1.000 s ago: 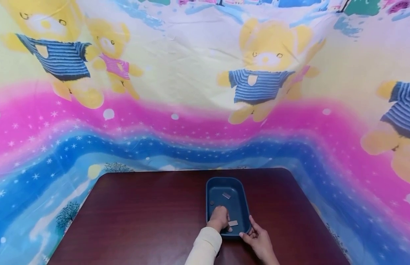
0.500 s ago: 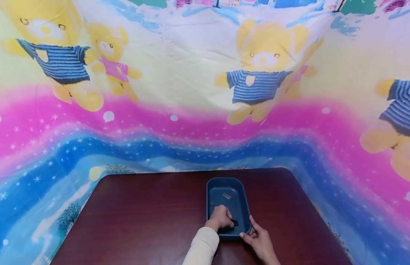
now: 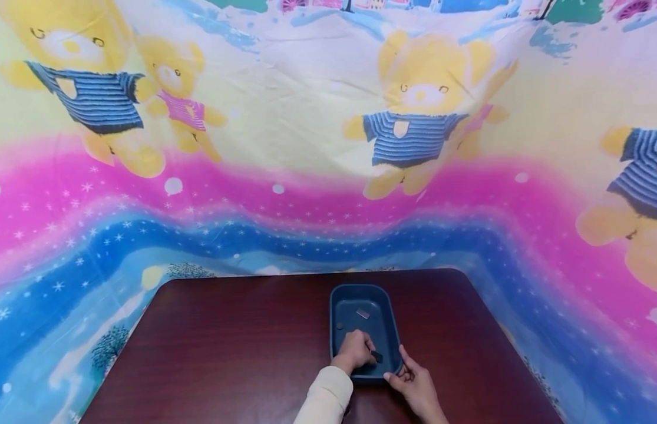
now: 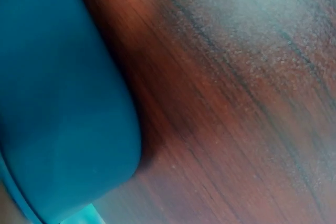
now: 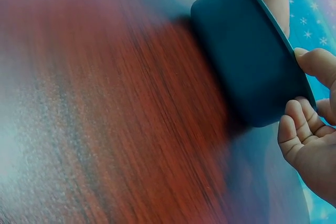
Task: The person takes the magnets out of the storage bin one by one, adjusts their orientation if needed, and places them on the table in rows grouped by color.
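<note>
A dark blue rectangular tray [image 3: 388, 330] lies on the table; its outer wall [image 4: 68, 93] fills the left part of the left wrist view. My left hand [image 3: 355, 348] reaches into the near half of the tray, fingers curled. A small dark flat piece [image 3: 377, 357] sticks out from its fingertips; they seem to pinch it. My right hand [image 3: 415, 386] grips the tray's near right corner. In the right wrist view, the right thumb [image 5: 315, 65] lies at the rim and the other fingers press the outer wall.
Farther up the tray lie a small light rectangular piece [image 3: 363, 314] and a small round brown piece [image 3: 340, 326]. Around the tray extends the dark red-brown wooden table [image 3: 243, 341]. A curtain printed with bears [image 3: 421, 135] hangs behind the table.
The light rectangular piece by my left fingertips no longer shows; a dark piece appears there instead. My left fingers have shifted slightly right. The right hand and tray stay in place.
</note>
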`<state>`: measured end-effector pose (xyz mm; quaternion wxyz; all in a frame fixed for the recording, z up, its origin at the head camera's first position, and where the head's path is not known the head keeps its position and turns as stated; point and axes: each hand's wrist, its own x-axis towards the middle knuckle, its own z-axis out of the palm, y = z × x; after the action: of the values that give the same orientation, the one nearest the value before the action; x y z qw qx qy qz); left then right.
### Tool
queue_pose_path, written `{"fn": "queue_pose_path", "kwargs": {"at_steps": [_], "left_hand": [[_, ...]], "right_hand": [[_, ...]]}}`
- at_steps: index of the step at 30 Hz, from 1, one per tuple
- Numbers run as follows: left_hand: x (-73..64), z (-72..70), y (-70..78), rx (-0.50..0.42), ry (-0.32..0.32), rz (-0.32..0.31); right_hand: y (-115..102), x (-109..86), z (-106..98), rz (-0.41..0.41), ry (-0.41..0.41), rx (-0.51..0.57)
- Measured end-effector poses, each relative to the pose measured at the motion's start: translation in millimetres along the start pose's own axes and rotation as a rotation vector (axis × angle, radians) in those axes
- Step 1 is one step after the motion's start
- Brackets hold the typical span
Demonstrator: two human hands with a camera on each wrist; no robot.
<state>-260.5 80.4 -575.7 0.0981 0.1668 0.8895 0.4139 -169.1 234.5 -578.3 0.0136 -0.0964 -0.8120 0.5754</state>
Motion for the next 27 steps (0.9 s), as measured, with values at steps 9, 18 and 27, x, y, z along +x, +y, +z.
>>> {"fn": "queue_pose_path", "kwargs": {"at_steps": [9,18,27], "left_hand": [[-2.3,-4.2,6.9,-0.148,0.035,0.136],[-10.0,-9.6,11.0,-0.189,0.064,0.153],[-26.4,-35.5,1.8,-0.280,0.165,0.249]], "right_hand": [[1.3,-0.1,-1.6,-0.007,0.006,0.003],[1.7,-0.9,-1.6,-0.029,0.000,0.001],[0.9,0.9,-0.5,-0.038,0.003,0.008]]}}
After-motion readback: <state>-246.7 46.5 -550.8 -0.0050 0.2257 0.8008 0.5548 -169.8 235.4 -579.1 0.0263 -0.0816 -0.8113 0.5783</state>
